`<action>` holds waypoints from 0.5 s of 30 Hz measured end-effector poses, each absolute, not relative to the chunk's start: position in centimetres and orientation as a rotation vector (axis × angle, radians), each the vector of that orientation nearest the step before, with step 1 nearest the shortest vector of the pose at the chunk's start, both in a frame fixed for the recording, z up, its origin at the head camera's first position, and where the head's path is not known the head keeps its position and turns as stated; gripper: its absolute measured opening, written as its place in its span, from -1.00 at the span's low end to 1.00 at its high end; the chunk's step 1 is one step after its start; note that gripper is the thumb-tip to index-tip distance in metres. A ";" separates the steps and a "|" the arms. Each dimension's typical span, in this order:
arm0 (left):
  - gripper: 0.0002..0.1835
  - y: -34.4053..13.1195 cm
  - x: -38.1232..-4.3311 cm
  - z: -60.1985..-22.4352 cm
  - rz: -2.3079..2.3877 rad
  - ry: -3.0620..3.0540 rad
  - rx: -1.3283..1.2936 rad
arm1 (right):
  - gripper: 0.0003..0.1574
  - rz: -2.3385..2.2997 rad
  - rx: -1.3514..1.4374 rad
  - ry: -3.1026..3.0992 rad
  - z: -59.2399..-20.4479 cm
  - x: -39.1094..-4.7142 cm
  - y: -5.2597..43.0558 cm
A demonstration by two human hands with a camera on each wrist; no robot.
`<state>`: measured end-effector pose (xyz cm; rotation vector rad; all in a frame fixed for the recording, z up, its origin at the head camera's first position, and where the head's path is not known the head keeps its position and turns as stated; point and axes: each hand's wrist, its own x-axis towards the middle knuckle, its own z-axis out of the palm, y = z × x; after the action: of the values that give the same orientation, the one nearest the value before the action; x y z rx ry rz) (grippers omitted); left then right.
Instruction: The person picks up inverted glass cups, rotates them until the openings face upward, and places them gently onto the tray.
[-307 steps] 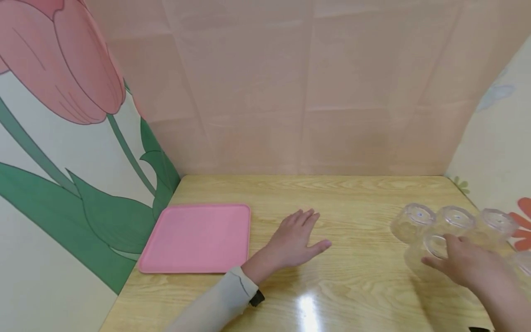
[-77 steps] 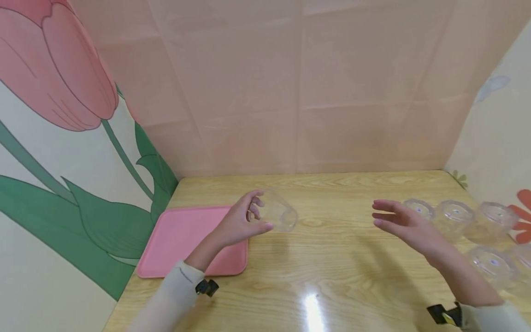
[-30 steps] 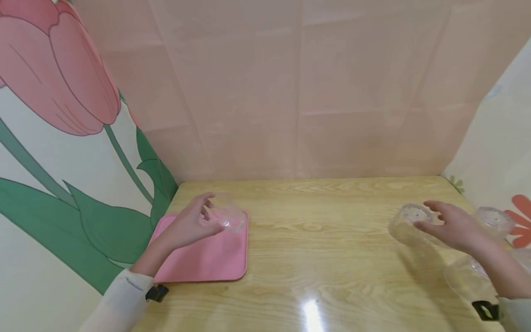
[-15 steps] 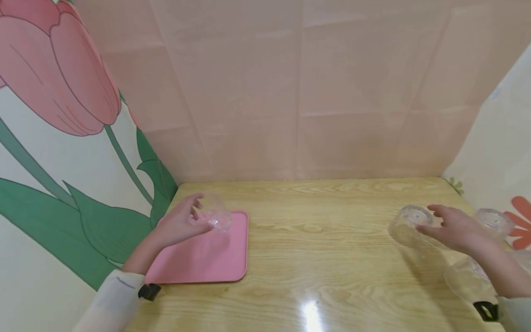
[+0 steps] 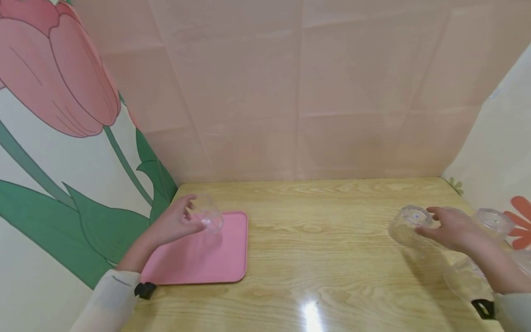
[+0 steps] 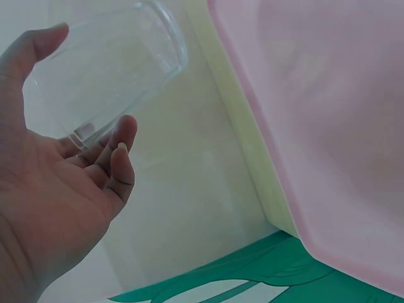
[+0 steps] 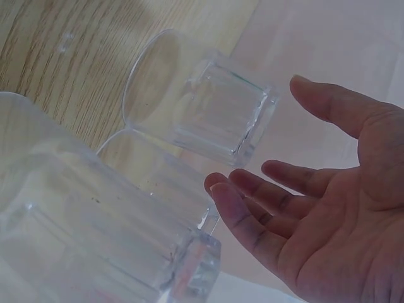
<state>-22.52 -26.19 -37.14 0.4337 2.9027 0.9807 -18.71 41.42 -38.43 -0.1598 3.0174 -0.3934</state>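
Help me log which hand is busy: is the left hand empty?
No, the left wrist view shows the left hand holding a clear cup between its thumb and fingers.

room to pass lies between the tray (image 5: 229, 263) and the cups (image 5: 403, 230) crowding the right.

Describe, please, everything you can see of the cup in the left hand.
The cup is clear and colourless, either glass or plastic; I cannot tell which. It has a thick base and looks empty. It is tilted, its base pointing away from the palm, and is gripped by the left hand. It appears raised near the pink tray, with nothing else visibly touching it.
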 end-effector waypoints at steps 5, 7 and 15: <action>0.00 -26.6 -22.6 -37.1 0.966 2.915 0.411 | 0.09 -0.390 -0.137 2.991 -38.7 -19.0 41.6; 0.00 -26.8 -22.7 -37.2 0.957 2.924 0.411 | 0.09 -0.384 -0.139 2.982 -38.7 -19.2 41.7; -0.02 -27.4 -23.0 -37.5 0.904 2.969 0.437 | 0.07 -0.335 -0.151 2.963 -38.6 -19.9 41.7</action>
<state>-23.00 -27.37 -37.51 0.4367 2.9688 0.9044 -19.89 41.68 -38.63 -0.1510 2.9627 -0.3352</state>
